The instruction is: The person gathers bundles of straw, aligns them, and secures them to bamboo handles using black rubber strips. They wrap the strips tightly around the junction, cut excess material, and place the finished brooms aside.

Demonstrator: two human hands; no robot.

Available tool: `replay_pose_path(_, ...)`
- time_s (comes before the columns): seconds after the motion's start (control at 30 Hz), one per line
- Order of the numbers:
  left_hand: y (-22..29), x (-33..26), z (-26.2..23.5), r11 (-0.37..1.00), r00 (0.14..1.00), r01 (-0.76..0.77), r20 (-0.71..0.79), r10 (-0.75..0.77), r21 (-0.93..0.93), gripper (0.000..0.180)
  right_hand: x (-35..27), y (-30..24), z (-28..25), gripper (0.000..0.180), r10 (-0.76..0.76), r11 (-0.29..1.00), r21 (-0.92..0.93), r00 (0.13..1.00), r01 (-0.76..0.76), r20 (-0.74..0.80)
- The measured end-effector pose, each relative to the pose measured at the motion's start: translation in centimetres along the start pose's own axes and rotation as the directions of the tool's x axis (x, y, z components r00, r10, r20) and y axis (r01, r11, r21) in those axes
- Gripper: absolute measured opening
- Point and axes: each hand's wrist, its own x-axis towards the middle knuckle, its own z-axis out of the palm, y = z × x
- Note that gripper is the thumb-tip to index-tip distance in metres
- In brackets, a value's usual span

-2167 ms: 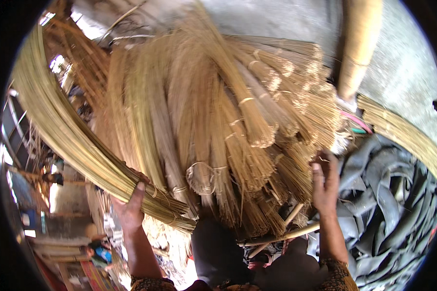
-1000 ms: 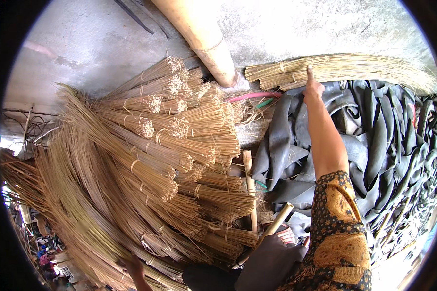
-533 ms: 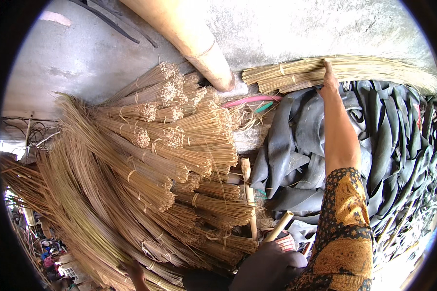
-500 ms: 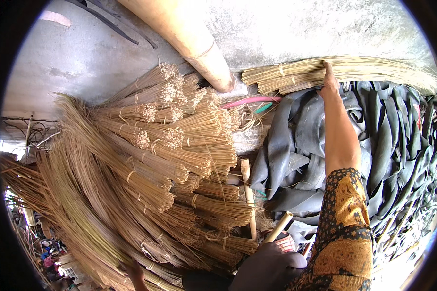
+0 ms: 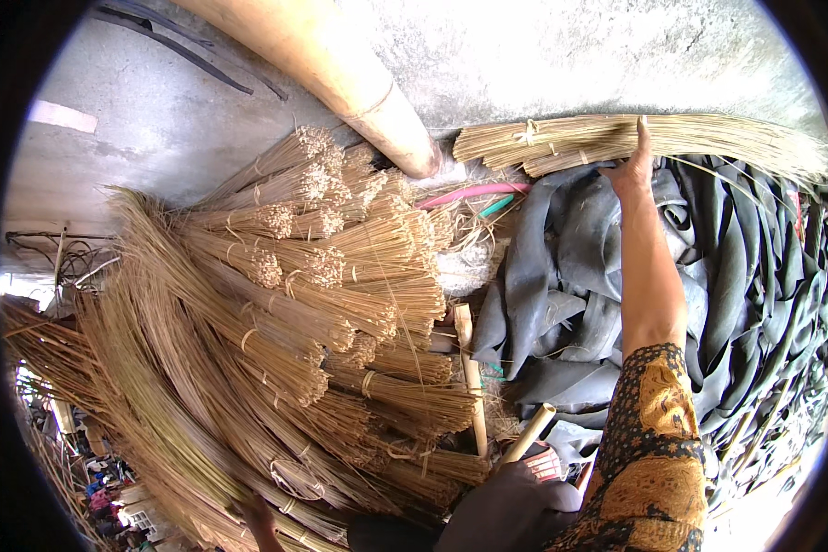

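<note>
Right hand grip closes on stick bundle lying atop rubber strips; left hand grip unclear, under big bundles.

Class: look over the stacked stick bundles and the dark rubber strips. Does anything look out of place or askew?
One tied bundle of sticks lies apart from the big heap of bundles, crosswise atop the black rubber strips, with the right hand on it. A pink hose pokes out between the piles.
</note>
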Motion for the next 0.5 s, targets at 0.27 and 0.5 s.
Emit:
replay_pose_path(0.27, -0.2, 0.6, 0.4, 0.952, 0.975, 0.221, -0.036, -0.219, 0.211, 0.105, 3.9, 2.5, -0.4, 0.104, -0.076, 0.959, -0.27, 0.833, -0.09, -0.548)
replay_pose_path(0.5, -1.9, 1.4, 1.4, 0.973, 0.98, 0.199, -0.047, -0.195, 0.12, 0.111, 3.4, 2.1, 0.0, 0.091, 0.048, 0.995, -0.045, 0.813, -0.091, -0.58)
